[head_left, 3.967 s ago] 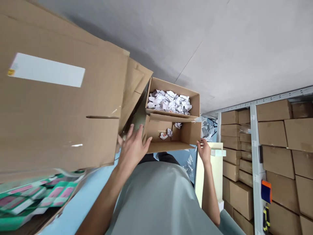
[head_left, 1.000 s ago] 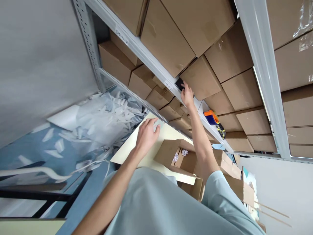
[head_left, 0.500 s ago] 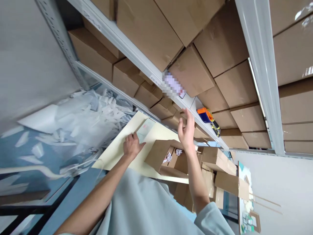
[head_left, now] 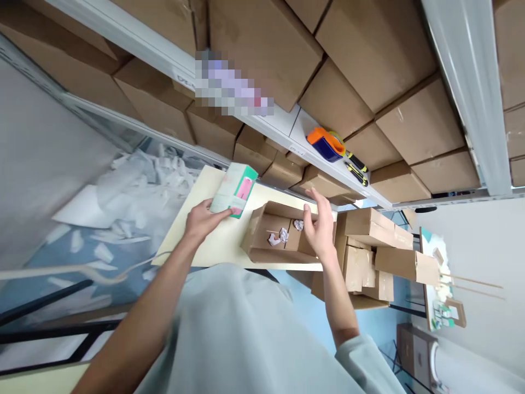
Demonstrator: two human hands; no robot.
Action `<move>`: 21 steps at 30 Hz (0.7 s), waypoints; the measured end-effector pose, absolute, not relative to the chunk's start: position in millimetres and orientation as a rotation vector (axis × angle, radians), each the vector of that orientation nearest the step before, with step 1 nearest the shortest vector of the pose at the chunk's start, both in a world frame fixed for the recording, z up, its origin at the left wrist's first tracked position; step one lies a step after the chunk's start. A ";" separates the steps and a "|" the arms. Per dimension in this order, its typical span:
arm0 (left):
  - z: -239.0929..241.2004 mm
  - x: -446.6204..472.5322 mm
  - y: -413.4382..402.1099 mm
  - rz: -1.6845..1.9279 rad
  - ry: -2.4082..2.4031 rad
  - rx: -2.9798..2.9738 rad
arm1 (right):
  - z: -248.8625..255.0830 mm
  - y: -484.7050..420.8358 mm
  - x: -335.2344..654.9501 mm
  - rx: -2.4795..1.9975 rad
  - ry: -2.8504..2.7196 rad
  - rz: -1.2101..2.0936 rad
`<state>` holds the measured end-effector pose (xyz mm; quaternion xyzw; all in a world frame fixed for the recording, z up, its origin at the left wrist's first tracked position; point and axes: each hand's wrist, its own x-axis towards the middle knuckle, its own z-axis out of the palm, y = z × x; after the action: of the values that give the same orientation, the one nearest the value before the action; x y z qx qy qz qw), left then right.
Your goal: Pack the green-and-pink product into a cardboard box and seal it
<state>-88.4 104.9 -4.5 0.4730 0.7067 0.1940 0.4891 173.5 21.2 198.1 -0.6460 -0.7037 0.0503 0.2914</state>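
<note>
My left hand (head_left: 202,220) grips a small white, green and pink carton (head_left: 233,190) and holds it lifted above the pale yellow table (head_left: 197,243). My right hand (head_left: 320,225) hovers with fingers spread over the right side of an open cardboard box (head_left: 262,249) on that table. A few crumpled paper scraps (head_left: 283,235) lie inside the box. The view is tilted sharply.
Metal shelving (head_left: 311,137) packed with closed cardboard boxes fills the upper half. An orange and blue tape dispenser (head_left: 325,143) and a yellow-handled tool (head_left: 356,167) lie on the shelf. More cardboard boxes (head_left: 377,257) stand beyond the table. Torn white paper (head_left: 139,180) lies heaped left.
My left hand has picked the small carton up off the table. My right hand has come down from the shelf to the open box. The view has swung toward the shelving.
</note>
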 end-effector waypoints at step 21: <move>138.7 16.2 24.0 0.318 1.065 2.135 | 176.9 -73.7 337.5 -1.892 -2.099 0.674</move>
<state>16.2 24.0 138.7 0.8278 0.4130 0.1234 0.3591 337.5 -73.7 176.9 -0.6468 -0.7175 0.2304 0.1177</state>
